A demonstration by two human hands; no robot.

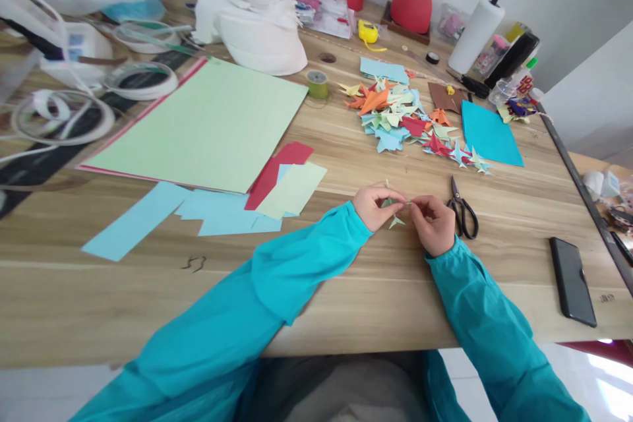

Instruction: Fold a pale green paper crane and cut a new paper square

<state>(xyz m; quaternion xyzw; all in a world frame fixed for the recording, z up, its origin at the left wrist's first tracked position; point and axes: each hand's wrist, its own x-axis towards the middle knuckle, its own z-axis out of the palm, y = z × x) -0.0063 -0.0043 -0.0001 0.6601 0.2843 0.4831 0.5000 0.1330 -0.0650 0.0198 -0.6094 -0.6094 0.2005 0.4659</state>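
Note:
A small pale green folded paper figure (pixel 394 211) is held just above the wooden table (pixel 346 290) between both hands. My left hand (pixel 373 204) pinches its left side with closed fingers. My right hand (pixel 434 223) pinches a thin point on its right side. Both arms are in teal sleeves. Black scissors (pixel 463 211) lie just right of my right hand.
A pile of several coloured folded paper figures (pixel 405 122) lies further back, beside a teal sheet (pixel 489 135). A large pale green sheet (pixel 208 125) and blue, red and green offcuts (pixel 222 208) lie left. A black phone (pixel 572 280) rests right. Tape rolls, a paper towel roll (pixel 475 36) and clutter line the back.

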